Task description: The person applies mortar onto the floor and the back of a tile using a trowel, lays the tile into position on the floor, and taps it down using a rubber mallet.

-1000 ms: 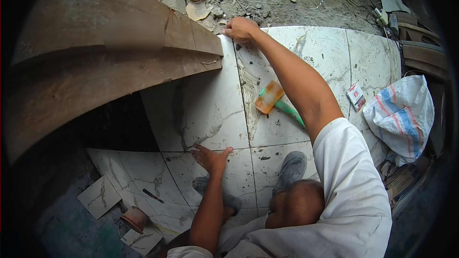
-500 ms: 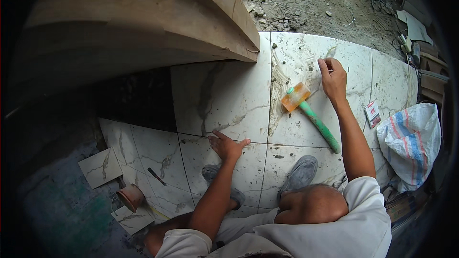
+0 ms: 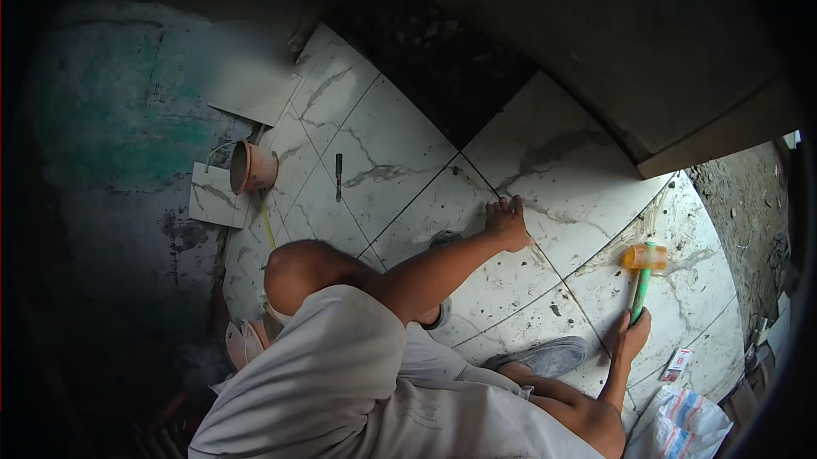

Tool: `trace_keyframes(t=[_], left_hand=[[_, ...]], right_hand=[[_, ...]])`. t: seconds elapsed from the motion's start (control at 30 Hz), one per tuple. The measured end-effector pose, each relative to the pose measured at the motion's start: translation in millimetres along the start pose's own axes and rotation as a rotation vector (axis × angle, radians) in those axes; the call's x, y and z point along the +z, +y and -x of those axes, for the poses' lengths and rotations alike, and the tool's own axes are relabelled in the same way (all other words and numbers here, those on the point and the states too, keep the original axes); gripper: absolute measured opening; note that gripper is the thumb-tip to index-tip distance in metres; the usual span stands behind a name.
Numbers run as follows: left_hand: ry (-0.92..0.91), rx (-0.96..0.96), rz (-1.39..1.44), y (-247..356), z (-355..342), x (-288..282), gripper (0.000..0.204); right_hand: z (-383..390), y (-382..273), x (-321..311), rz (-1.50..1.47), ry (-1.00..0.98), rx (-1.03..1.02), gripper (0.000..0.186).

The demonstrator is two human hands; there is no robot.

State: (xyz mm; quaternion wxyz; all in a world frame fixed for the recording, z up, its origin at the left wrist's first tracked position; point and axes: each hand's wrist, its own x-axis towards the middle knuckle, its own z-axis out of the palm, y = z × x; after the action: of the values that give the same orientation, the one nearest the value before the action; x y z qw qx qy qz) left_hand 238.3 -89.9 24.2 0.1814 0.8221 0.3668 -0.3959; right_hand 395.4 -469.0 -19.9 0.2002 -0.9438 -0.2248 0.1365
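Note:
My left hand (image 3: 508,224) is stretched out on the white marble-patterned floor tiles (image 3: 557,170), its fingers apart at a joint between two tiles. Nothing is held in it. Off to the right, my right hand (image 3: 631,334) is closed round the lower end of the green handle of a mallet (image 3: 644,258). The mallet's block-shaped head is orange and translucent, and it is over a smeared tile; whether it touches the tile I cannot tell.
A dark opening (image 3: 425,68) breaks the tiling beyond my left hand, beside a large wooden panel (image 3: 723,131). A bucket (image 3: 254,167), a slim dark tool (image 3: 339,176) and loose tiles are at left. At lower right are a small box (image 3: 677,364) and a woven sack (image 3: 685,425).
My view has swung left, bringing more of the wall and bucket into sight. My right hand, raised and without the mallet before, now grips its handle. My left hand stays on the tiles.

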Motion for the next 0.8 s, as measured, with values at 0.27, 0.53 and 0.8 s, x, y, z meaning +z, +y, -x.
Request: trace_keyframes(t=[0.27,0.53,0.8], left_hand=[[-0.160,0.346,-0.225,-182,9,-76,0.043],[-0.003,0.294,-0.104,-257,83,-47,0.036],[0.671,0.317,0.059,-198,-30,-4,0.069]], right_hand=[[-52,-143,-33,-0.017,-0.387,-0.283,0.032],[-142,-286,17,0.050,-0.719,-0.506,0.037],[-152,-336,22,-0.067,-0.482,-0.870,0.045]])
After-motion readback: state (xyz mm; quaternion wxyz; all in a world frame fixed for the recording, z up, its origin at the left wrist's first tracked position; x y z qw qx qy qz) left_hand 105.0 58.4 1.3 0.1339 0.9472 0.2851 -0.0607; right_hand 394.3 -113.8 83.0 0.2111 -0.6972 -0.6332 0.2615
